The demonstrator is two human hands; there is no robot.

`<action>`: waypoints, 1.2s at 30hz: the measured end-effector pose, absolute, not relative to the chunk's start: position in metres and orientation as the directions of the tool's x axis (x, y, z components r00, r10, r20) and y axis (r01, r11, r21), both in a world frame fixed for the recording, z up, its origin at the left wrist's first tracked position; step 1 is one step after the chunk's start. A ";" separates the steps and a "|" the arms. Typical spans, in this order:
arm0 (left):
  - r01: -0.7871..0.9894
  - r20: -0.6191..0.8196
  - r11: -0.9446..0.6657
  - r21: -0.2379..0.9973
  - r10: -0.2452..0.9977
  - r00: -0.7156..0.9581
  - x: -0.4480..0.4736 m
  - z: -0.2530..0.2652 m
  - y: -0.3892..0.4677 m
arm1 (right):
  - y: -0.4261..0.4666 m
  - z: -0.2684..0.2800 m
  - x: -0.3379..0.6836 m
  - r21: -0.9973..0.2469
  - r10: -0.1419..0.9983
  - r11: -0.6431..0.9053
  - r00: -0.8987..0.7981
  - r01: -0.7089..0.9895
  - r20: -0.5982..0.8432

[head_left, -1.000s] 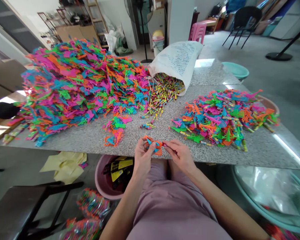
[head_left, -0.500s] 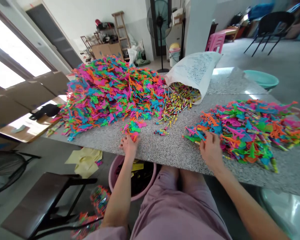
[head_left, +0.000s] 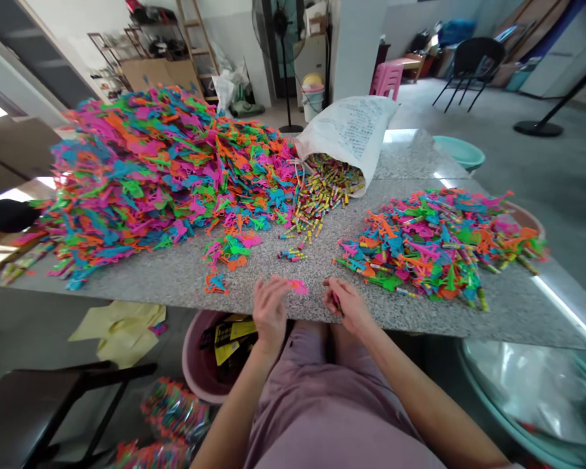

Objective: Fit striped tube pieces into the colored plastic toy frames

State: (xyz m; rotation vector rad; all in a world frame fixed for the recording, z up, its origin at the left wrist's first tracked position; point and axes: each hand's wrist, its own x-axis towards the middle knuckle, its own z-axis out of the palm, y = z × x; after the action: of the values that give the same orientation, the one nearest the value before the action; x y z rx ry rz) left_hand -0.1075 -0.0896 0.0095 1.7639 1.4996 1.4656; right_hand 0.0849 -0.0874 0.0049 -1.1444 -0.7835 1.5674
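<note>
My left hand (head_left: 270,311) is above the table's front edge, with its fingertips closed on a bright pink flat plastic piece (head_left: 299,286). Across a small gap, my right hand (head_left: 348,306) has its fingers curled round a small slim tube (head_left: 337,302), mostly hidden by the fingers. Left of my hands lie a few loose plastic pieces (head_left: 217,283) and a small cluster of coloured pieces (head_left: 232,251). Beyond them are several small striped tubes (head_left: 292,255). To the right is a heap of coloured pieces with tubes among them (head_left: 430,241).
A large heap of coloured plastic pieces (head_left: 161,176) covers the left of the granite table (head_left: 312,312). A white sack (head_left: 351,130) spills tubes (head_left: 322,195). Below are a pink tub (head_left: 190,365) with packets, a teal tub (head_left: 488,404) and a dark chair (head_left: 34,410).
Both hands have come together at the middle front: the left from the small cluster, now with a pink piece, the right from the right-hand heap, now with a tube. The view has turned right.
</note>
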 end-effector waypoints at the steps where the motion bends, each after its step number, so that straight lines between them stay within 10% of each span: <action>1: 0.379 0.416 -0.359 0.853 0.906 -0.079 -0.096 0.008 -0.099 | -0.090 0.007 0.083 -0.855 0.939 -0.341 -0.094 -0.391 -0.332; 12: -0.373 -0.182 0.110 0.921 0.969 -0.165 -0.039 -0.006 -0.122 | -0.097 0.001 0.059 -0.933 0.968 -0.249 -0.088 -0.260 -0.234; 22: 0.158 -0.067 0.100 0.982 0.978 -0.198 -0.070 -0.001 -0.116 | -0.108 -0.009 0.105 -0.988 0.996 -0.086 -0.046 -0.128 -0.081; 28: -0.494 -0.450 0.388 0.778 0.893 -0.006 -0.060 0.018 -0.118 | -0.132 0.002 0.108 -0.986 1.000 -0.008 0.005 -0.167 -0.009; 36: -0.595 -0.268 0.288 0.751 0.955 0.124 -0.016 0.044 -0.129 | -0.141 0.042 0.117 -0.990 0.982 0.139 0.128 -0.013 0.136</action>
State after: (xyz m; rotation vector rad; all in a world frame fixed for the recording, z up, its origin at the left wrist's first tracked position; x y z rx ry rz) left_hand -0.0163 -0.1290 0.0445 0.5351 0.8302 1.2116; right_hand 0.1166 -0.1410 0.0418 -1.1492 -1.1622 1.0260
